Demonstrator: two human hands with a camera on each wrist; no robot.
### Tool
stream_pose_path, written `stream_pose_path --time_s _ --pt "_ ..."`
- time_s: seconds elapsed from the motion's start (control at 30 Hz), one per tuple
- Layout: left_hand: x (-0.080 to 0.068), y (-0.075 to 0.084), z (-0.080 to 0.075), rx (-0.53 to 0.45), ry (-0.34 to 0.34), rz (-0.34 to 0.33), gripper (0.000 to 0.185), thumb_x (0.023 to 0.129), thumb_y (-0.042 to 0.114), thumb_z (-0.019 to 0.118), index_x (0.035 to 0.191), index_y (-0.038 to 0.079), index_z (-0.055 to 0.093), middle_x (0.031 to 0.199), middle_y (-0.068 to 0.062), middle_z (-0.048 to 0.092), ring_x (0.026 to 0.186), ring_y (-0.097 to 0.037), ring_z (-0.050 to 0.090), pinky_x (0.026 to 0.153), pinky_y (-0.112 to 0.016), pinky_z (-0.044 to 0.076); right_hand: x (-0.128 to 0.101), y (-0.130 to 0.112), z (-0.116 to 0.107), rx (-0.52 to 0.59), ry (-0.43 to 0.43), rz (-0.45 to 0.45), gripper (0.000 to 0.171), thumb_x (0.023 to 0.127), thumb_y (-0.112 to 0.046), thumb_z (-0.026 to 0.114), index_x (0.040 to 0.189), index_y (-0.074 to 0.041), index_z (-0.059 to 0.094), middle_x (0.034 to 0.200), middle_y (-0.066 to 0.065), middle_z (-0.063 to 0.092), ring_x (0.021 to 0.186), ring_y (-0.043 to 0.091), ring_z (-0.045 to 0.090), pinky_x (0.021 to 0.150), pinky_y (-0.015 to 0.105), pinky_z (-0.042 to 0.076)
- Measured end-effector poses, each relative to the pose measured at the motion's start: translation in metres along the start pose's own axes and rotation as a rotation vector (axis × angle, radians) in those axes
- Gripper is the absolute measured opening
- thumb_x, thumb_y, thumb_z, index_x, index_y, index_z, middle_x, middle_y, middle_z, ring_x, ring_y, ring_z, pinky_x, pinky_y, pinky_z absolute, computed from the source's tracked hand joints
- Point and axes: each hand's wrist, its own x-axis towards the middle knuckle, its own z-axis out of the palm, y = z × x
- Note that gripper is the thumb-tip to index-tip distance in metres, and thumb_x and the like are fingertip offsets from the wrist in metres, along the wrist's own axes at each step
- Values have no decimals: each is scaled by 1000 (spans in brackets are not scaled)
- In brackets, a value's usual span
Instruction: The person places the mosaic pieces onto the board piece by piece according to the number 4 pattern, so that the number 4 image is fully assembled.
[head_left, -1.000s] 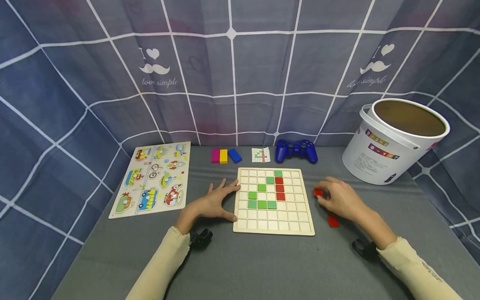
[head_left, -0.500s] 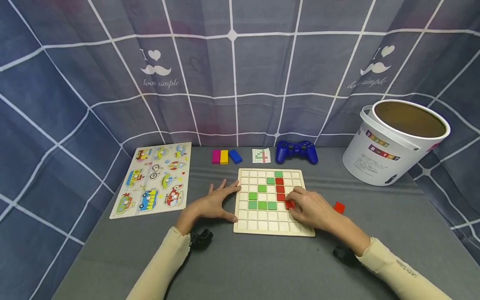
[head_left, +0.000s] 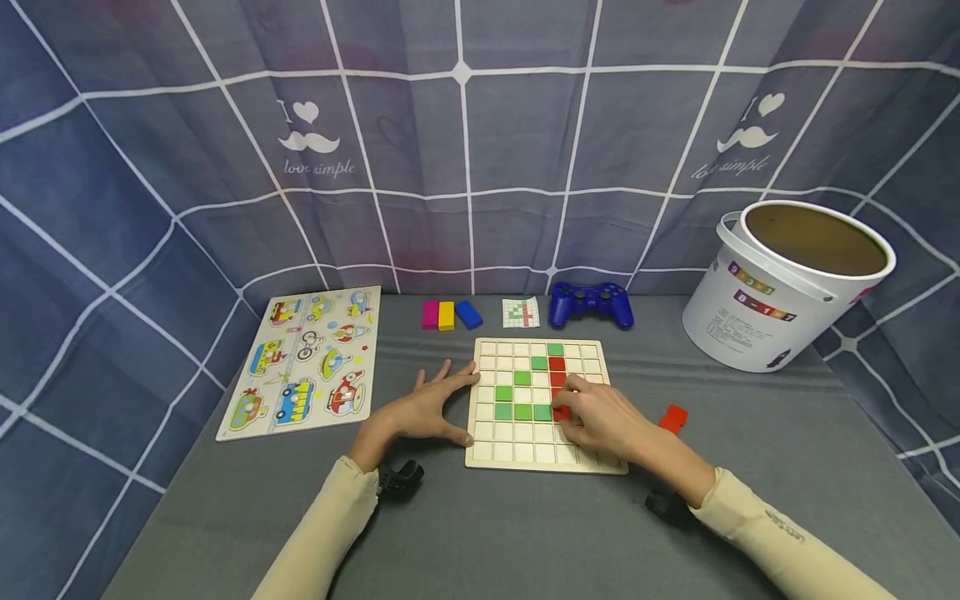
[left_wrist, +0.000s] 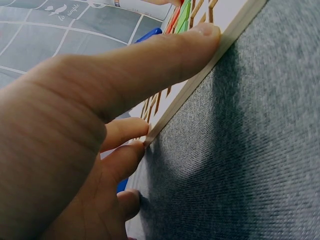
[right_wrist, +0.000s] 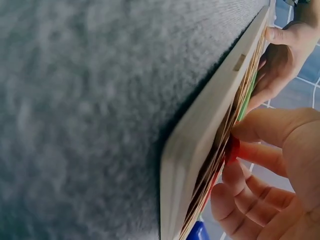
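A wooden grid board (head_left: 502,452) lies flat on the grey cloth, with several green tiles (head_left: 522,412) and a column of red tiles (head_left: 557,364) set in its squares. My left hand (head_left: 427,411) touches the board's left edge with its thumb and fingertips, fingers spread. Over the board, my right hand (head_left: 606,422) pinches a red tile (right_wrist: 232,149) between thumb and fingers. That tile is at the lower end of the red column, beside the bottom green row; the fingers partly cover it and the squares around it.
Loose red tiles (head_left: 673,418) lie right of the board, partly behind the right forearm. Behind it are a small pattern card (head_left: 521,312), a blue game controller (head_left: 591,305) and pink, yellow and blue blocks (head_left: 447,316). A vehicle picture board (head_left: 303,362) lies left; a white bucket (head_left: 750,312) stands right.
My right hand has moved left from the loose red tiles to the board, bringing a red tile to the lower end of the red column. The left hand has stayed at the board's edge.
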Motion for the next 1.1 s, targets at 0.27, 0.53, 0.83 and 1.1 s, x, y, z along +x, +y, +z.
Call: stream_pose_path --time_s 0.27,0.53,0.83,1.1 --pt "1 2 2 -3 -7 -3 103 76 38 88 158 15 31 167 -1 10 151 -36 -5 113 -65 -12 -22 9 -16 1 56 120 23 81 -16 77 103 -10 75 93 -1 61 61 4 45 51 25 41" --pt "1 1 1 6 -2 -2 103 76 37 88 158 14 30 167 -2 11 151 -37 -5 112 -66 -11 -73 42 -39 -57 51 288 24 81 -13 77 105 -8 74 93 1 63 59 4 42 48 24 35" --pt "0 0 1 -6 2 -3 104 76 38 88 159 15 30 167 -1 10 151 -36 -6 113 -65 -11 -104 67 -65 -102 18 366 29 75 -3 75 103 -10 75 95 3 65 62 8 46 50 28 36" --pt "2 -4 2 -2 4 -7 104 76 38 88 159 16 30 167 0 10 151 -35 -6 113 -65 -12 -109 73 -66 -92 -26 361 30 74 -7 78 104 -10 74 95 2 65 66 7 49 53 30 40"
